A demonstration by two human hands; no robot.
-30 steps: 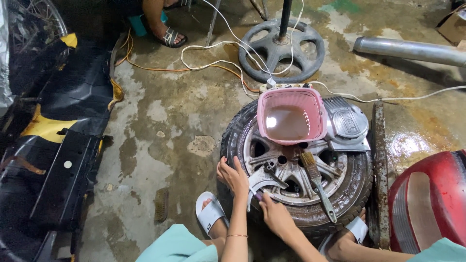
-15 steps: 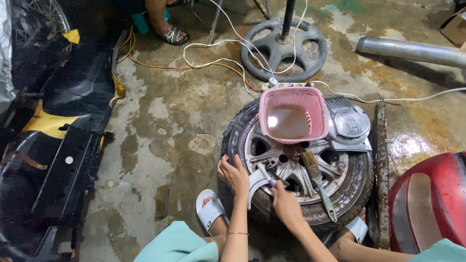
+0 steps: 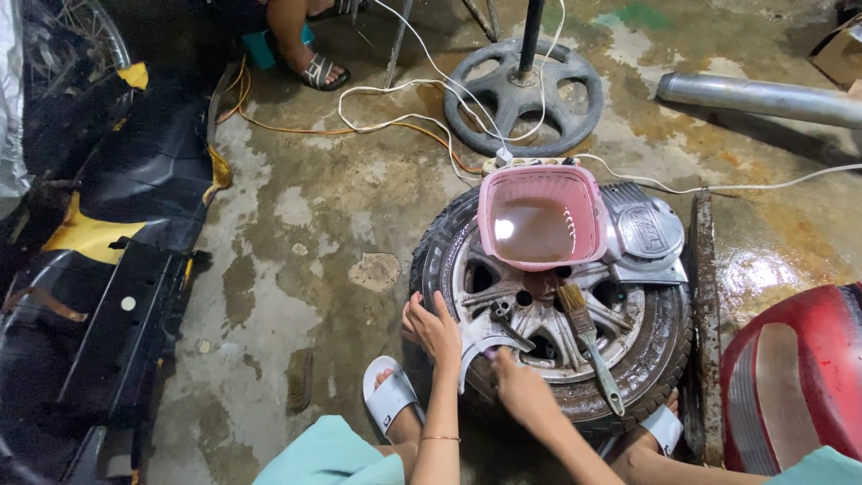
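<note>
While a curved grey metal bracket [image 3: 483, 346] is steadied on the near rim of a dirty alloy wheel [image 3: 548, 314] lying flat on the wet concrete floor [image 3: 305, 224], the left hand [image 3: 433, 328] is seen with fingers spread over the bracket's left end and the tyre edge, pressing rather than clamping. The right hand [image 3: 519, 388] is closed around something small at the bracket's lower edge; what is gripped cannot be made out. A pink plastic basin [image 3: 540, 216] filled with brownish liquid is perched on the far side of the wheel, touching a silver engine cover [image 3: 645, 235], and it could be tipped if the wheel is jolted. A white power strip [image 3: 530, 163] with white cables lies just beyond the basin, so spilled liquid could be carried onto it. A paintbrush [image 3: 588, 346] is laid loosely across the spokes and could be knocked through them. Because the bracket looks wet, it could slide from under the left fingers toward the sandalled foot [image 3: 391, 395] just beside the tyre.
</note>
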